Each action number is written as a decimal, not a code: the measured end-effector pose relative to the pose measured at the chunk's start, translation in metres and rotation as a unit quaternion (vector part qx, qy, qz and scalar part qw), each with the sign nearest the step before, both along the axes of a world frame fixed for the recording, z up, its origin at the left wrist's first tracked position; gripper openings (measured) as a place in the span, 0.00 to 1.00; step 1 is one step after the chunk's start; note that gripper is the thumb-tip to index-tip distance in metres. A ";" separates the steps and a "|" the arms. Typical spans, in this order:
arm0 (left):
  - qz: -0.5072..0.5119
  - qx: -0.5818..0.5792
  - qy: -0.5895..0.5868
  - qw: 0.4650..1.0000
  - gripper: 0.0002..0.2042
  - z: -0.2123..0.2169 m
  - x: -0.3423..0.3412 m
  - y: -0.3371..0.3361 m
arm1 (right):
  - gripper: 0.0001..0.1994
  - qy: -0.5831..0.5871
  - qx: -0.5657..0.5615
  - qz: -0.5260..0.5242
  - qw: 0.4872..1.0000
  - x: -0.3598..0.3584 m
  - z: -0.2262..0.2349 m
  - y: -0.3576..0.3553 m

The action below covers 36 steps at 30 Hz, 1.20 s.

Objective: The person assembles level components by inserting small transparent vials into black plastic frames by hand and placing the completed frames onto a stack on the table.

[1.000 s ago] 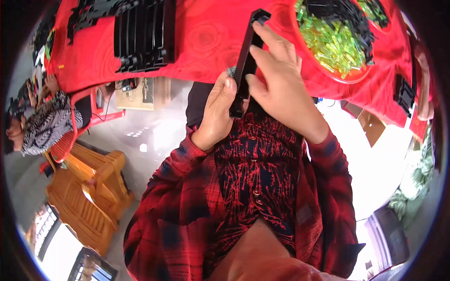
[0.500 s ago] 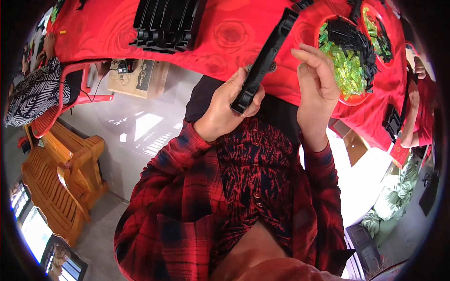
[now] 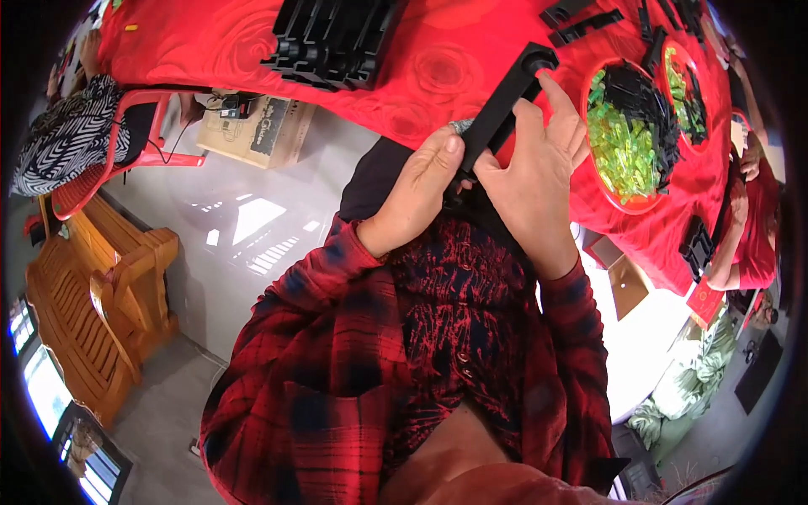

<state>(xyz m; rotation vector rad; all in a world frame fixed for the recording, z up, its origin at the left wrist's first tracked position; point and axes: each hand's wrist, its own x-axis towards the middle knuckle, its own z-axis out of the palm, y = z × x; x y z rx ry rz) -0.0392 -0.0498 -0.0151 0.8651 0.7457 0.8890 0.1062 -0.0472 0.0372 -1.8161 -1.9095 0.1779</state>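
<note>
My left hand (image 3: 418, 187) is closed round the lower end of a long black plastic holder (image 3: 498, 111), which slants up to the right above my lap. A rounded opening shows at its upper end. My right hand (image 3: 539, 172) presses against the holder's right side, thumb low and forefinger near the upper end; its fingertips are partly hidden. A small grey textured thing (image 3: 461, 126) shows beside my left thumb; I cannot tell what it is. To the left on the table lies a stack of similar black holders (image 3: 335, 42).
On the red tablecloth (image 3: 198, 46), a red bowl (image 3: 638, 206) contains clear green pieces and black strips, with a second bowl (image 3: 697, 145) behind it. Loose black parts (image 3: 585, 27) lie farther back. At right another person's arm (image 3: 735, 219) is near. A red chair (image 3: 156, 156) stands left.
My right hand has moved left from beside the holder onto it. The holder has turned over, showing a smoother face, and its upper end is lower in view.
</note>
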 end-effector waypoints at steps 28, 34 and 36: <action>0.068 0.114 0.329 0.935 0.19 -0.020 -0.064 0.004 | 0.17 -0.037 0.078 0.116 0.990 -0.021 -0.035 0.105; 0.135 0.106 0.275 0.946 0.12 0.000 -0.079 0.000 | 0.16 -0.066 0.030 0.143 0.987 -0.036 -0.050 0.142; 0.147 0.102 0.271 0.946 0.12 0.000 -0.083 0.002 | 0.16 -0.066 0.050 0.153 0.985 -0.042 -0.053 0.147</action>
